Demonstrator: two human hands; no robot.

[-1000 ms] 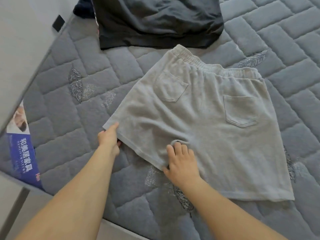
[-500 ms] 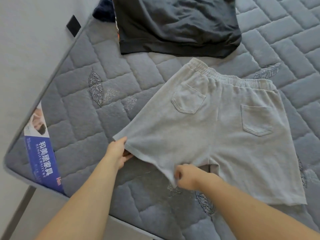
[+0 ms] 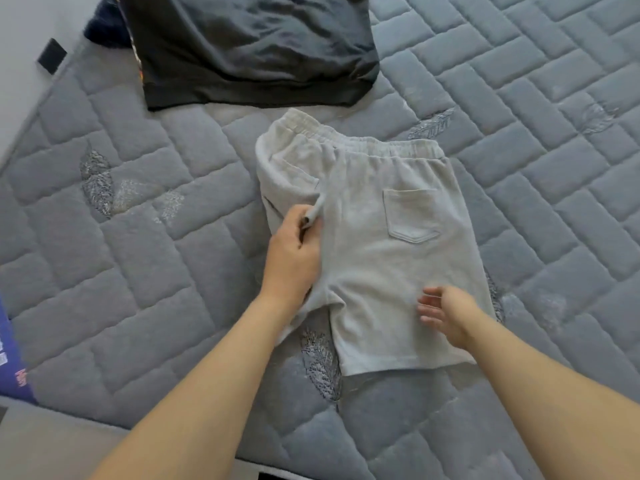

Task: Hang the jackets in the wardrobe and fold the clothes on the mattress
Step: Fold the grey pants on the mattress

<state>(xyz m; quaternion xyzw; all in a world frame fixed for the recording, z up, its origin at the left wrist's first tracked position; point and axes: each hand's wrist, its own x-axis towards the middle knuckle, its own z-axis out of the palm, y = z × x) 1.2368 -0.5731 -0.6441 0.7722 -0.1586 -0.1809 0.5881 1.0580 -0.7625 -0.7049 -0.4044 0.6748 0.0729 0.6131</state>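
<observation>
Light grey shorts lie on the quilted grey mattress, waistband away from me, one back pocket showing. The left leg is folded over onto the right one. My left hand grips the folded edge of the shorts near their middle, fingers curled into the cloth. Over the lower part of the shorts my right hand hovers with relaxed, spread fingers and holds nothing. A black garment lies flat at the top of the mattress.
A dark blue garment peeks out beside the black one at the top left. The mattress edge runs along the left and bottom, with a blue label at the left corner. A pale wall stands at the left.
Both hands carried the left leg of the shorts over to the right, folding the shorts in half lengthwise. My right hand has let go of the hem and opened.
</observation>
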